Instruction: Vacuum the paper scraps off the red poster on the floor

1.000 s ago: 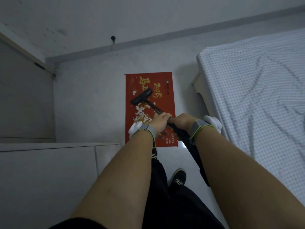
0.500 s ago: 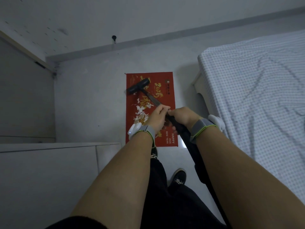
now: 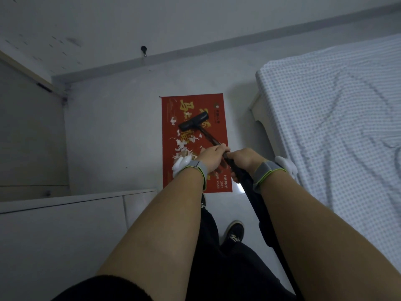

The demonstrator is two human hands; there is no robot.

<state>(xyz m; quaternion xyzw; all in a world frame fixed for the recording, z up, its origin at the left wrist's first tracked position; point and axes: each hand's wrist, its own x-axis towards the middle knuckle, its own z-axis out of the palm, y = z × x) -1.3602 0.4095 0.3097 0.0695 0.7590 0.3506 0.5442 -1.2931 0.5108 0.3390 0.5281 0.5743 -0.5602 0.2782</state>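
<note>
A red poster (image 3: pixel 218 135) with gold lettering lies flat on the pale floor. White paper scraps (image 3: pixel 181 144) are strewn over its left and middle part. A black vacuum has its wide nozzle head (image 3: pixel 193 124) resting on the upper middle of the poster, and its wand (image 3: pixel 211 139) slants back toward me. My left hand (image 3: pixel 211 157) is closed around the wand. Just behind it, my right hand (image 3: pixel 244 160) grips the thicker black body of the vacuum. Both wrists wear grey bands with white devices.
A bed with a blue-white checked sheet (image 3: pixel 338 131) fills the right side, its cream frame corner (image 3: pixel 259 109) close to the poster. A white cabinet (image 3: pixel 65 224) stands at the left. My black shoe (image 3: pixel 235 232) is on the floor below the poster. A wall baseboard (image 3: pixel 195 53) runs behind.
The nozzle head went from mid-poster up to the top left corner, then came back right and down to the upper middle. Both hands kept their grip.
</note>
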